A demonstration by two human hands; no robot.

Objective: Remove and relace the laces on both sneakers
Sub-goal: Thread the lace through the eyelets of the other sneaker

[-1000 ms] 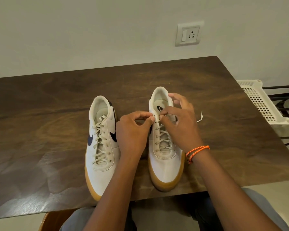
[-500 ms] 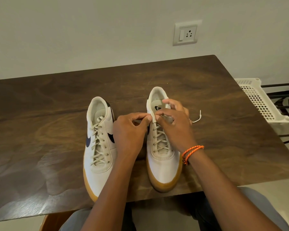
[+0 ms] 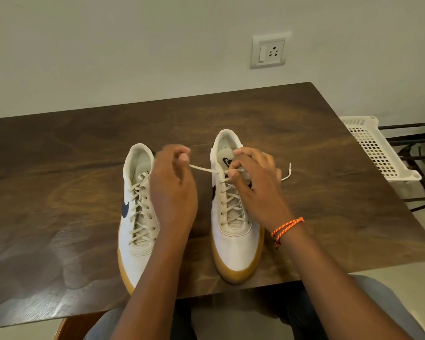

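Since half a second earlier the left hand point(image 3: 173, 190) had moved away from the top eyelets of the right sneaker point(image 3: 233, 217) and now sat over the inner side of the left sneaker point(image 3: 138, 212), pinching one end of the lace point(image 3: 203, 169) between thumb and fingers so that a taut stretch ran across the gap between the two shoes. The right hand point(image 3: 254, 182) had stayed at the top of the right sneaker's tongue, its fingertips curled and gripping the lace there. The other lace end point(image 3: 288, 171) lay loose on the wooden table point(image 3: 59, 192) just right of that hand. Both sneakers stood side by side, toes toward the person, the left one laced to the top. A white plastic basket point(image 3: 375, 148) stood off the table's right edge; nothing could be made out inside it, and part of it was hidden behind the table. The left hand was motion-blurred, so the exact pinch was hard to read, and it covered the left sneaker's inner side. An orange bracelet point(image 3: 287, 228) circled the right wrist
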